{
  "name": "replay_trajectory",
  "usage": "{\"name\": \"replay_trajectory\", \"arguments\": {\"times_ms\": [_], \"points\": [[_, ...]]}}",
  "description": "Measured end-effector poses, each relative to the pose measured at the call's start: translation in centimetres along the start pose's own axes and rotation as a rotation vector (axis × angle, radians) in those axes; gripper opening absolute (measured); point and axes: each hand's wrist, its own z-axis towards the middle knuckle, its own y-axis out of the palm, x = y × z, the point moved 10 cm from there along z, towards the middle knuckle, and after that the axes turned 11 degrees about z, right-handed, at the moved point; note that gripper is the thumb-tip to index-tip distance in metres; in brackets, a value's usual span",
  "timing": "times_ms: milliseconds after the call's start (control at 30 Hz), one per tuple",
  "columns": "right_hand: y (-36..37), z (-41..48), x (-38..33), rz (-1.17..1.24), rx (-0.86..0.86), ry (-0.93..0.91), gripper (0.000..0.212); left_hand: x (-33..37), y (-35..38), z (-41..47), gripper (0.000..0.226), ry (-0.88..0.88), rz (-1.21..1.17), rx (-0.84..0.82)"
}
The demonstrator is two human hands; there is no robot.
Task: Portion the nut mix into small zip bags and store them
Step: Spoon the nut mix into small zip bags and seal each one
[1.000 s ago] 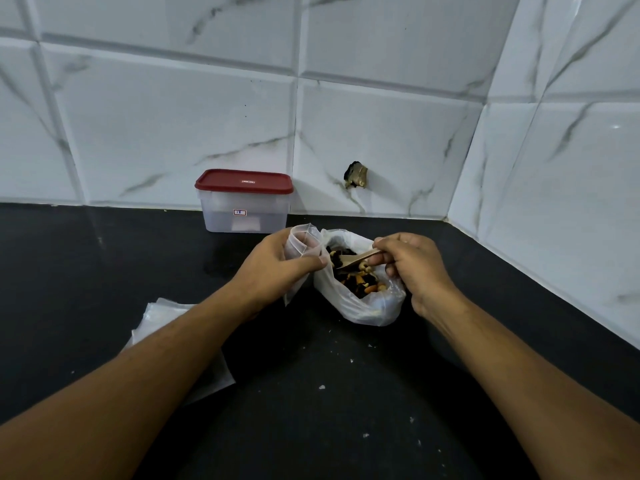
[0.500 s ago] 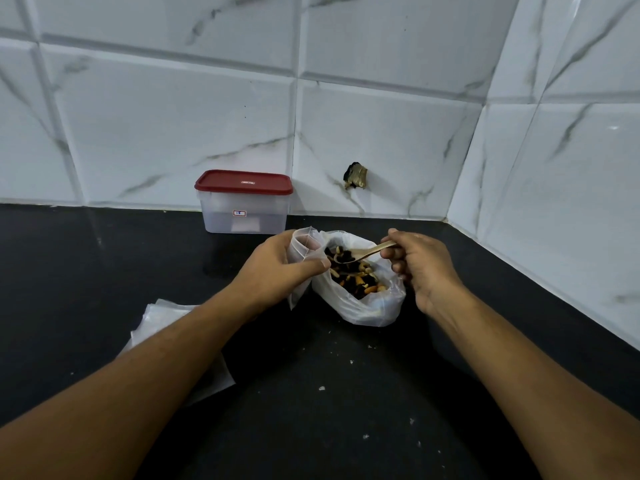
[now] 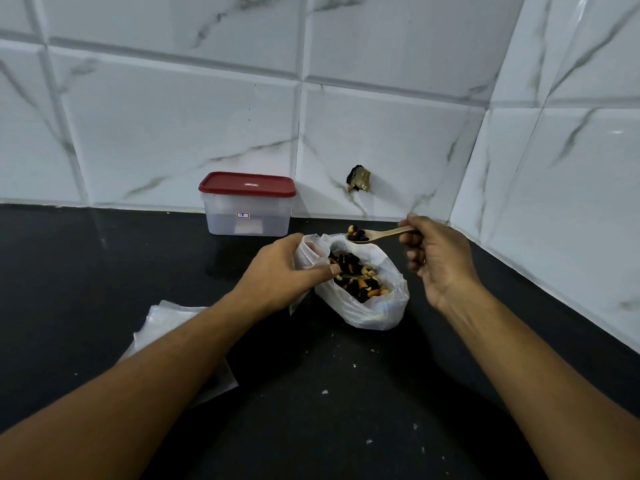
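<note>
The left hand (image 3: 287, 271) grips a small zip bag (image 3: 309, 252); the right hand (image 3: 440, 261) pinches a wooden spoon (image 3: 388, 233) heaped with nut mix (image 3: 357, 233). The small sticker (image 3: 242, 215) on the red-lidded container (image 3: 247, 223) is too small to read.

Single cam: head-worn, wide-angle, 1st-person.
Faces fwd & down over black counter (image 3: 86, 271) toward tiled wall (image 3: 173, 116), corner at back-right; close range, forearms fill bottom corners, left hand (image 3: 280, 275) & right hand (image 3: 443, 265) mid-frame, tile lines bowed by lens.
</note>
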Motion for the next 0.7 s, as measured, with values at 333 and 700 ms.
{"name": "replay_trajectory", "arguments": {"times_ms": [333,700], "points": [[2.9,-1.7,-0.8,-0.031,-0.147,-0.056,0.02,0.3,0.3,0.1,0.046,0.03,0.084,-0.024],[7.7,-4.6,-0.9,-0.259,-0.516,-0.247,0.006,0.7,0.4,0.1,0.039,0.051,0.071,-0.02]]}}
